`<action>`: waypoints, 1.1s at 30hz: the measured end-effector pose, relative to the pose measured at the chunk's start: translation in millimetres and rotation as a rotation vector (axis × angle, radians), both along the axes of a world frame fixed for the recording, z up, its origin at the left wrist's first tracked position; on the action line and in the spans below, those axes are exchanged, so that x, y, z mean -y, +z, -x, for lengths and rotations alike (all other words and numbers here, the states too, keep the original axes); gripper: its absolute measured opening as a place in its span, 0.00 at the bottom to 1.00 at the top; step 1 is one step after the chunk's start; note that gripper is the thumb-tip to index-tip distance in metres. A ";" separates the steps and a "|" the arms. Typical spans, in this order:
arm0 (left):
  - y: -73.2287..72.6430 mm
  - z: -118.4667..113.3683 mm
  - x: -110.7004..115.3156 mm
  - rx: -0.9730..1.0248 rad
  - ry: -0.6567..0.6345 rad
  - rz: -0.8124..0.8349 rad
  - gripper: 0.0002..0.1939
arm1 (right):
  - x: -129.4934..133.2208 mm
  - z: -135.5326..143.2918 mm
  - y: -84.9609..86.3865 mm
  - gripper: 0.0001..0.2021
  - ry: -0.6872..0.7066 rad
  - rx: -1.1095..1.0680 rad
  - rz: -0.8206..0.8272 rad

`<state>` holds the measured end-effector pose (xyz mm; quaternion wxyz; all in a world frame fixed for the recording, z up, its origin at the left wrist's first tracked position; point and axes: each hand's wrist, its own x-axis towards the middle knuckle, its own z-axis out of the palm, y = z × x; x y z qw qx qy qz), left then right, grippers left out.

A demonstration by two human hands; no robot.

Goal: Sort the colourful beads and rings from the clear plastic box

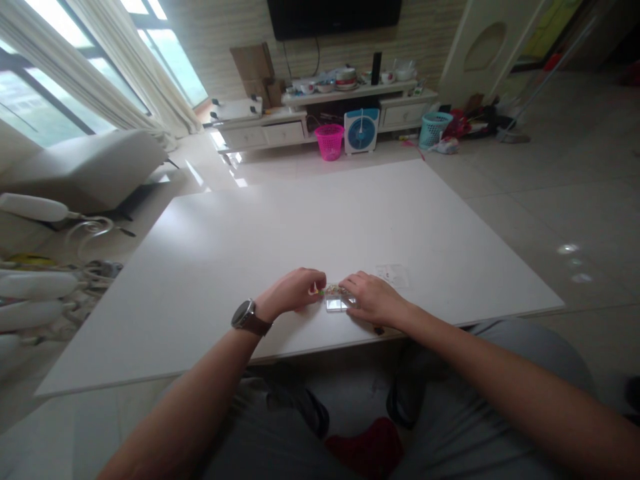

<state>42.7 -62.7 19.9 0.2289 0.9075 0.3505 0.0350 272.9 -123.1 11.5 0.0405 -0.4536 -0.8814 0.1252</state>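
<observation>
A small clear case (336,304) lies near the front edge of the white table (300,227), with a strip of small multicoloured bits (332,289) along its far side. My right hand (373,299) grips the case at its right end, fingers on the far side and thumb on the near side. At the left end is my left hand (303,288), its fingers curled into a pinch beside a tiny green and yellow piece; what exactly the fingertips hold is too small to make out. A watch is on my left wrist.
Behind my right hand lies a flat transparent tray (393,275) with tiny reddish bits. A small dark object (379,330) sits by the table's front edge, under my right forearm. Beyond the table stand a pink basket (330,142) and a blue fan (361,131).
</observation>
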 end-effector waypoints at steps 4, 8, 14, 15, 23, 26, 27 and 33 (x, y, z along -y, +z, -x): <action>-1.1 -16.9 14.7 -0.002 -0.102 -0.066 0.04 | -0.3 0.0 -0.5 0.19 0.003 -0.004 0.008; -2.8 -23.6 20.4 -0.026 -0.154 -0.129 0.03 | -0.4 -0.1 -1.5 0.18 -0.001 -0.009 0.009; -4.9 -26.9 22.6 -0.101 -0.164 -0.218 0.02 | -0.6 0.5 -1.7 0.18 -0.005 -0.015 0.023; -5.3 -27.5 22.8 -0.110 -0.163 -0.227 0.02 | -0.7 0.5 -1.7 0.18 -0.004 -0.018 0.023; 0.5 -24.6 20.0 -0.104 -0.168 -0.203 0.06 | 0.2 0.1 -2.1 0.18 0.005 -0.014 -0.003; 3.4 -22.4 20.7 -0.124 -0.170 -0.148 0.06 | 0.7 0.2 -1.9 0.17 0.006 -0.021 -0.011; 4.0 -22.1 21.4 -0.137 -0.167 -0.136 0.07 | 0.8 0.3 -1.9 0.17 0.005 -0.024 -0.013; 4.9 -23.1 24.6 -0.178 -0.148 -0.134 0.08 | 0.8 0.6 -3.7 0.16 0.005 -0.033 -0.018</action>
